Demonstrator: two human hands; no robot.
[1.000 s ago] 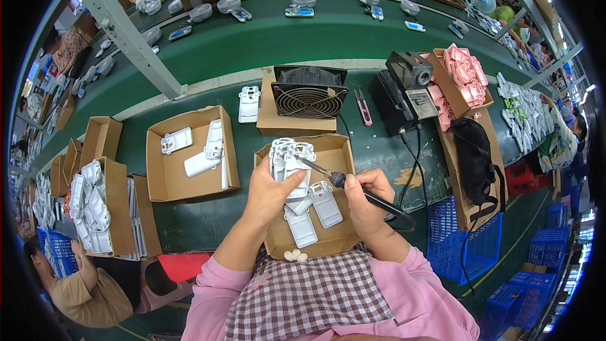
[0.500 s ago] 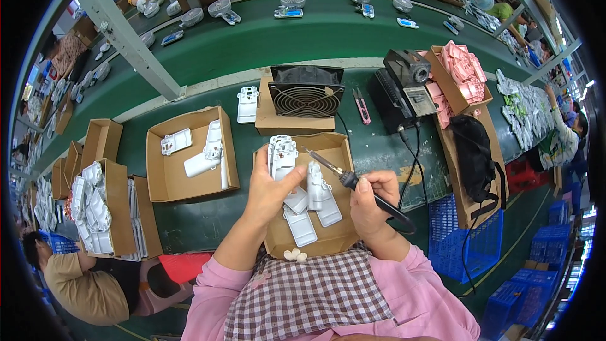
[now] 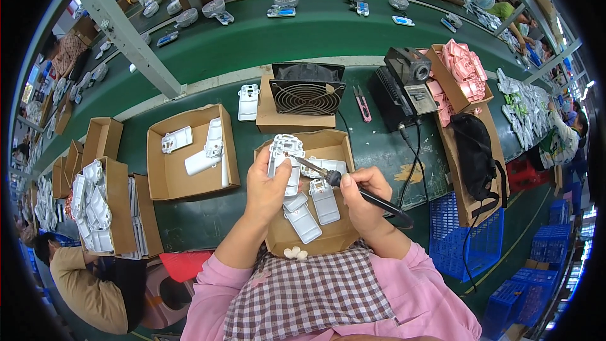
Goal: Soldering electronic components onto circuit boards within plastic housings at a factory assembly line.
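- Over the near cardboard tray [image 3: 334, 238], my left hand [image 3: 260, 188] pinches 1 white casing [image 3: 286, 147].
- My right hand [image 3: 366, 197] grips a soldering iron [image 3: 333, 178], tip near the casing.
- Far side: I see 1 black fan [image 3: 307, 96].

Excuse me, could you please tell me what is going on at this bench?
The person's left hand holds a white plastic housing over an open cardboard box, while the right hand holds a soldering iron with its tip close to the housing; whether they touch is hard to tell. More white parts lie in the box. Beyond it stands a black fan.
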